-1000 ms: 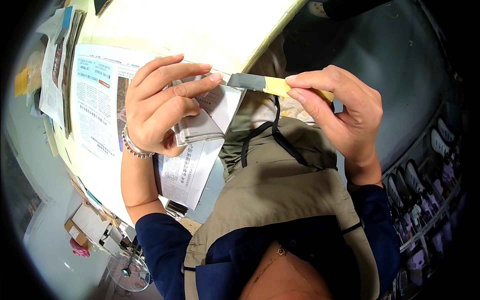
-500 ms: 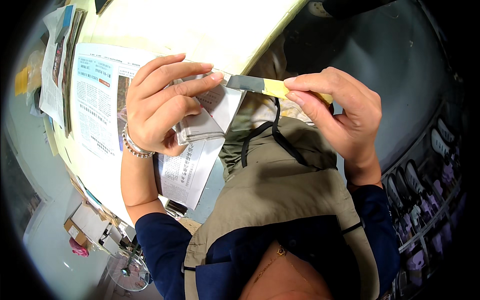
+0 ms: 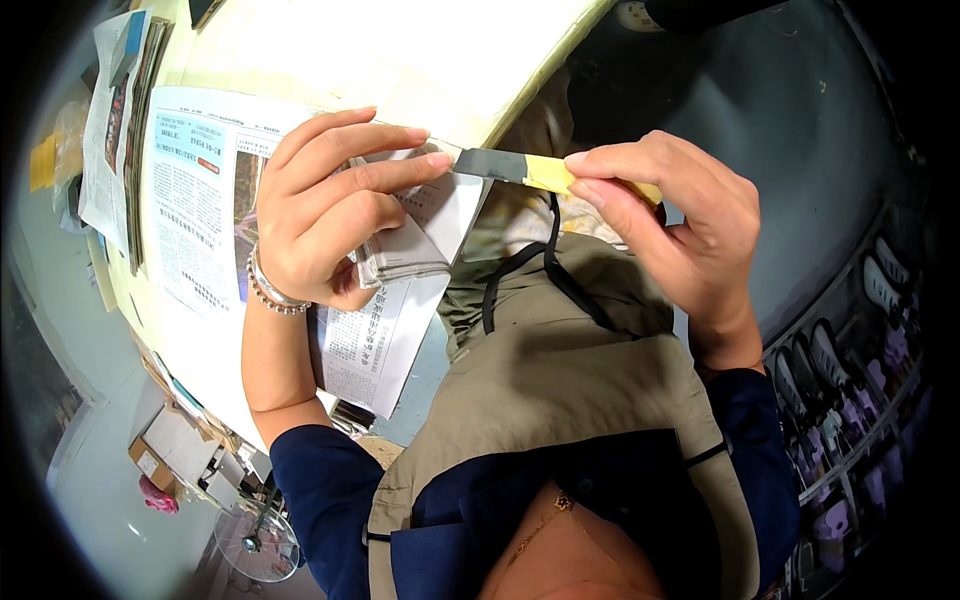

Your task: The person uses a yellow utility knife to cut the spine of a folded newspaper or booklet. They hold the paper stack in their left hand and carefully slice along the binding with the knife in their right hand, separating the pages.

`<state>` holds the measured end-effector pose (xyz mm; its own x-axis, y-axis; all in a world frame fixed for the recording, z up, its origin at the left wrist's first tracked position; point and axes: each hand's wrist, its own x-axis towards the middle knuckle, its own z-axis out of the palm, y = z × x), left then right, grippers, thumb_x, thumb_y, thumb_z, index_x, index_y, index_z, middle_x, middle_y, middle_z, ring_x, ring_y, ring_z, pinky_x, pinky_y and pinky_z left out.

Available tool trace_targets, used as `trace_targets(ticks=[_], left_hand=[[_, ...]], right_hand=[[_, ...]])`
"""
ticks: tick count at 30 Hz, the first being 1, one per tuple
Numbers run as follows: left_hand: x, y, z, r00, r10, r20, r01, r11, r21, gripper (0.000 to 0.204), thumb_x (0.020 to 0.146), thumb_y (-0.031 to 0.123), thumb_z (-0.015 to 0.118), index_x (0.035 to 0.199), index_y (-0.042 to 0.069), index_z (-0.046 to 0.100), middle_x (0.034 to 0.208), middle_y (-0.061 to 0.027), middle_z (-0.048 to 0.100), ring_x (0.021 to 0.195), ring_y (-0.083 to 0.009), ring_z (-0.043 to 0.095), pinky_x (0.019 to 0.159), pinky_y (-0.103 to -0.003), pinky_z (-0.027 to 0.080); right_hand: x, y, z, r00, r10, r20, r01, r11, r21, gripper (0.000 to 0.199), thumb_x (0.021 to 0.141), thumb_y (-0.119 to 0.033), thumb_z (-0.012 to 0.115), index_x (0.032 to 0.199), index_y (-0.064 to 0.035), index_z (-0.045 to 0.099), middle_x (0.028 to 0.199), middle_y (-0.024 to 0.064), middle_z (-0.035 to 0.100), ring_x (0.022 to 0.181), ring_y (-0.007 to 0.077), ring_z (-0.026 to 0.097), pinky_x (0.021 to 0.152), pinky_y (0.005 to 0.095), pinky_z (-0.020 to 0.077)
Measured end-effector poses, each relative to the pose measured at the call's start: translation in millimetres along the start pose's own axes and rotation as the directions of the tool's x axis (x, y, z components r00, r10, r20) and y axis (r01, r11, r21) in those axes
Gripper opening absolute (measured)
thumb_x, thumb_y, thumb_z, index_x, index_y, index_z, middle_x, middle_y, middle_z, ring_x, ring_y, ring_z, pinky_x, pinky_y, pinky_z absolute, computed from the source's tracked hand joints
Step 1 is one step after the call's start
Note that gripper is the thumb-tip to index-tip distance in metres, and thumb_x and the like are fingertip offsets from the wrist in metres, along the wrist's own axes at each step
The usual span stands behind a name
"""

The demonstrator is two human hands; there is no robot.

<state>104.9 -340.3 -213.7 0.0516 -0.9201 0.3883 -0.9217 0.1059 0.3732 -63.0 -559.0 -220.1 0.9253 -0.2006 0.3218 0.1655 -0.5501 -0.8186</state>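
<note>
One dark blade [image 3: 490, 165] at twelve o'clock looks light, stiff; the right hand [image 3: 718, 215] pinches its yellow handle [image 3: 548, 174], seemingly the safest hold; at ten, the left hand [image 3: 320, 225] spreads its fingers over folded paper [image 3: 402, 252].

Illumination: intense on the surface [image 3: 400, 60], overexposed to near-white toward 11 o'clock. The floor [image 3: 690, 90] between 1 and 2 o'clock is dim; the shoes [image 3: 826, 352] past 3 o'clock sit in low light. A soft shadow crosses the apron [image 3: 500, 390] near centre. Focus: sharp on the hands [image 3: 325, 215]. Fisheye distortion curves peripheral edges; black vignetting fills the corners.
</note>
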Motion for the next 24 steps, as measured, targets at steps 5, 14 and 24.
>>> trace_targets(ticks=[5,14,24], left_hand=[[-1.0,-3.9,1.4,1.0,0.028,0.001,-0.028,0.999,-0.031,0.011,0.061,0.016,0.059,0.065,0.011,0.05,0.096,-0.0091,0.074,0.096,-0.0296,0.069,0.087,-0.047,0.052],[0.8,-5.1,6.2,1.0,0.003,0.007,-0.002,0.997,-0.077,0.015,0.056,0.017,0.059,0.067,0.009,0.052,0.099,-0.0109,0.073,0.098,-0.0306,0.068,0.091,-0.048,0.05],[4.1,-5.7,9.4,0.999,-0.033,0.032,0.036,0.996,-0.087,0.021,0.051,0.018,0.057,0.069,0.008,0.05,0.1,-0.0121,0.07,0.099,-0.0332,0.066,0.09,-0.048,0.049]], right_hand=[[4.6,2.4,-4.3,0.998,0.051,-0.038,-0.047,0.995,0.083,0.011,0.08,0.004,0.069,0.09,0.0009,0.071,0.079,0.0078,0.069,0.063,0.0105,0.057,0.054,0.0221,0.0403],[35.0,13.0,-20.7,0.957,0.142,0.253,-0.161,0.985,0.057,0.009,0.088,-0.005,0.065,0.091,0.0029,0.07,0.078,0.0043,0.066,0.066,0.0066,0.054,0.057,0.0206,0.0391],[100.3,42.4,-6.6,0.651,0.188,0.736,-0.421,0.896,0.144,0.023,0.091,-0.02,0.066,0.093,0.0024,0.069,0.071,0.0012,0.063,0.066,0.0061,0.052,0.06,0.0224,0.0427]])
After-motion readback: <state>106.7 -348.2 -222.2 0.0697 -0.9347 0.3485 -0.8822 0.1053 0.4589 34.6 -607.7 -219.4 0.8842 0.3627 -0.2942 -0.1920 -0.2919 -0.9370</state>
